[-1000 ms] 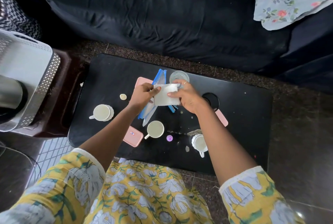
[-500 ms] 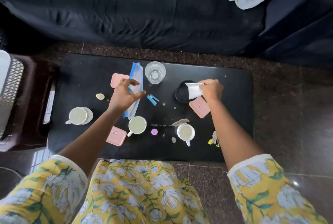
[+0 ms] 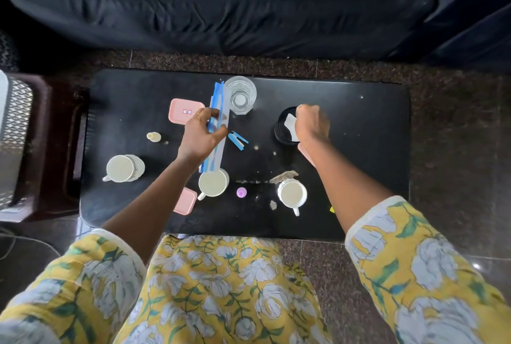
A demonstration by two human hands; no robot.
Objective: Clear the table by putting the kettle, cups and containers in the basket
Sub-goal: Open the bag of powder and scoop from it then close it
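My left hand [image 3: 201, 136] grips a long clear pouch with blue edges [image 3: 217, 133], held over the black table [image 3: 359, 128]. My right hand [image 3: 311, 125] pushes a white paper [image 3: 290, 122] into a black round container [image 3: 282, 129]. Three white cups stand on the table: one at the left [image 3: 121, 168], one in the middle [image 3: 212, 183] under the pouch's lower end, one at the right [image 3: 292, 193]. A clear glass [image 3: 240, 94] stands at the back. Pink containers lie at the back [image 3: 181, 111] and front [image 3: 184, 201]; a third shows beneath my right wrist [image 3: 305, 154].
The white perforated basket [image 3: 13, 133] sits on a dark stool [image 3: 55, 150] at the left edge. A blue clip [image 3: 237, 140], a purple cap [image 3: 241, 192], a small cream bottle [image 3: 153, 136] and crumbs lie on the table. A dark sofa [image 3: 221, 3] runs behind.
My right hand carried the white paper from the pouch to the black container and now presses it in. My left hand closed on the pouch. The view shifted right.
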